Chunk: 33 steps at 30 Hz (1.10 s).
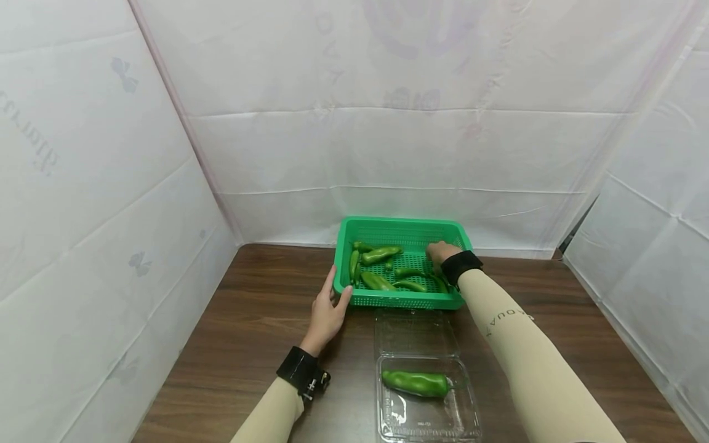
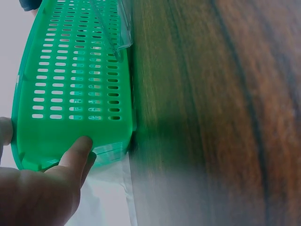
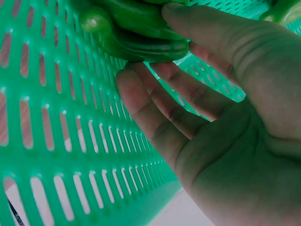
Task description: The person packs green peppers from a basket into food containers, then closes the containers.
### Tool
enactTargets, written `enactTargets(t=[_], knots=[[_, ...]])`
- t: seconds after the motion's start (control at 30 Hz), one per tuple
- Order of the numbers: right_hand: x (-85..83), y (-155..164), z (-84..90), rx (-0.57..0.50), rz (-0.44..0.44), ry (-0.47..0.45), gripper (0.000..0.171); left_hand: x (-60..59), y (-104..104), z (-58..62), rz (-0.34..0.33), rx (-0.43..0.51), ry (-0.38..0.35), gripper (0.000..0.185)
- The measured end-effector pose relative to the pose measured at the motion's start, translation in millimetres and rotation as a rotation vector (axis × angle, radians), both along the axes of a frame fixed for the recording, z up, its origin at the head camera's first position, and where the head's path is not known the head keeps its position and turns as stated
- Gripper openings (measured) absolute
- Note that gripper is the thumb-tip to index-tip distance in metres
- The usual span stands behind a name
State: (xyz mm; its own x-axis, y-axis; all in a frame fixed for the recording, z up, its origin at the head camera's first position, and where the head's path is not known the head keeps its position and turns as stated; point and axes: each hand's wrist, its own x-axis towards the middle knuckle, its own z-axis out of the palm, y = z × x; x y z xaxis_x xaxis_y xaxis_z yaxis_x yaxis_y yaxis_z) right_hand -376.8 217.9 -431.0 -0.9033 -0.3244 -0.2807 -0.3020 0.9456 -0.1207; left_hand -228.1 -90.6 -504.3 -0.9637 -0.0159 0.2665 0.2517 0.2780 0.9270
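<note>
A green slotted basket (image 1: pixel 400 301) stands on the brown table and holds several green peppers (image 1: pixel 381 253). My left hand (image 1: pixel 339 286) grips its near left corner, with the thumb (image 2: pixel 77 148) pressed on the front wall (image 2: pixel 70 94). Inside the basket, at the right, my right hand (image 1: pixel 437 251) reaches down among the peppers. In the right wrist view that hand (image 3: pixel 146 44) pinches one green pepper (image 3: pixel 136 19) low over the basket floor, thumb on one side and curled fingers (image 3: pixel 136 101) on the other.
An open clear plastic clamshell box (image 1: pixel 426 424) lies just in front of the basket with one green pepper (image 1: pixel 415 383) in it. Its lid (image 2: pixel 113 28) touches the basket's front wall. White sheeting (image 1: pixel 388 154) encloses the table (image 1: pixel 249 320) on three sides.
</note>
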Motion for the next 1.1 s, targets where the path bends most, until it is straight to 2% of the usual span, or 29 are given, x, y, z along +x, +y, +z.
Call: enactTargets(t=[0.77,1.1], knots=[[2.2,-2.3,-0.5,0.005,0.041,0.019,0.04,-1.3,-0.6,-0.9,0.012,-0.004,0.006,0.07],[0.3,-3.5,-4.4,-0.002,0.029,0.015,0.037,-0.9,-1.0,-0.9,0.02,-0.032,0.006,0.07]])
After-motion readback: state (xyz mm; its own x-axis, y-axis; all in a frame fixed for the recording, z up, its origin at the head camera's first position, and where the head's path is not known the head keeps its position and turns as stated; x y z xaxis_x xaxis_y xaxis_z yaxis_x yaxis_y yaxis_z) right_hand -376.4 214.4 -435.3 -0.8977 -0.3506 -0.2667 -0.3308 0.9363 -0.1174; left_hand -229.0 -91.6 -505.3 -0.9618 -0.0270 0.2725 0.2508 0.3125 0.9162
